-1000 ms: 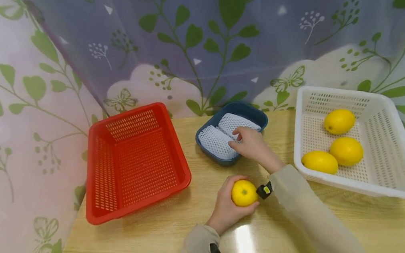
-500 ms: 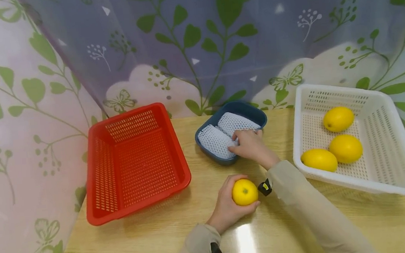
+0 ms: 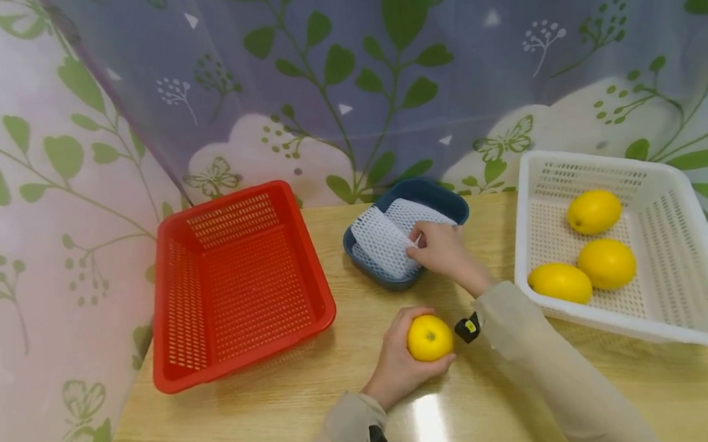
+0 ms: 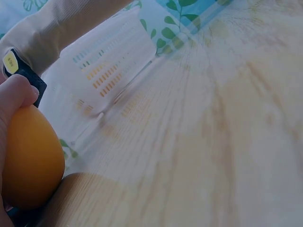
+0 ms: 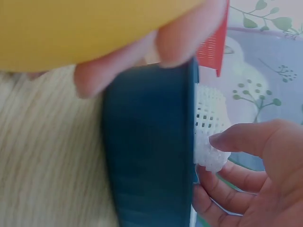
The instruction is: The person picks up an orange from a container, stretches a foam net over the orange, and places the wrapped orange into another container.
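With the held lemon (image 3: 429, 338) as the clock's centre, a wood-grained table (image 3: 220, 429) is stretching underneath, a white glare (image 3: 432, 435) shining at six. The left hand (image 3: 395, 365) is gripping that lemon, fingers curled. The right hand (image 3: 445, 251) is pinching a white foam net (image 3: 384, 243), which is sticking above the rim of a blue box (image 3: 447, 199) at twelve. A red basket (image 3: 252, 286) is standing at ten; a white basket (image 3: 669, 278) is holding three lemons (image 3: 606, 263) at two. A leaf-printed backdrop (image 3: 492, 61) is hanging beyond, purplish at twelve.
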`<state>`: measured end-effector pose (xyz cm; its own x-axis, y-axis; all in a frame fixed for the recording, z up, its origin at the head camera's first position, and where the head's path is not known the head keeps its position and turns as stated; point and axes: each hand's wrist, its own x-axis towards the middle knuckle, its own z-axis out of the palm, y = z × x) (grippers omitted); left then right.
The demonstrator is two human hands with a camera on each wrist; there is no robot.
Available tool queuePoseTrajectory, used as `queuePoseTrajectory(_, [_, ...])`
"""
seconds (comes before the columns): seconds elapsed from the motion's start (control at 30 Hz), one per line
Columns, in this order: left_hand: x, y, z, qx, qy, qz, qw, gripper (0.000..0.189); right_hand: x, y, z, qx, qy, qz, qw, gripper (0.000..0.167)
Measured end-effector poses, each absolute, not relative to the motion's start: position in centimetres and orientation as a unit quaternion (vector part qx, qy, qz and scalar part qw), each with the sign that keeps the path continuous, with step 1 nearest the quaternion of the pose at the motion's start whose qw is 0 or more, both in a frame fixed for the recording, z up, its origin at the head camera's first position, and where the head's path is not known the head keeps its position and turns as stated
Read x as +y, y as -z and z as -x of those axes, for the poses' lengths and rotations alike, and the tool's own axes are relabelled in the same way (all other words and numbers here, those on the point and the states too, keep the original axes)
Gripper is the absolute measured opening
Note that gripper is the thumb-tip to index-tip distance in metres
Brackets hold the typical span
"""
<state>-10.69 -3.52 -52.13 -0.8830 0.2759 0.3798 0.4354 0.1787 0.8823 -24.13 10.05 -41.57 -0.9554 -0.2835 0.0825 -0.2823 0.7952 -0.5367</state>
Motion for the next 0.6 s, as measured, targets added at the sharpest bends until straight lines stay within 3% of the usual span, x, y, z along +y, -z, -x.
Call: queuePoseTrajectory(0.6, [-3.5, 52.2, 10.6, -0.758, 0.610, 0.225, 0.049, 0.073, 11.0, 37.7, 21.0, 0.908, 0.394, 0.138, -0.037, 0.021])
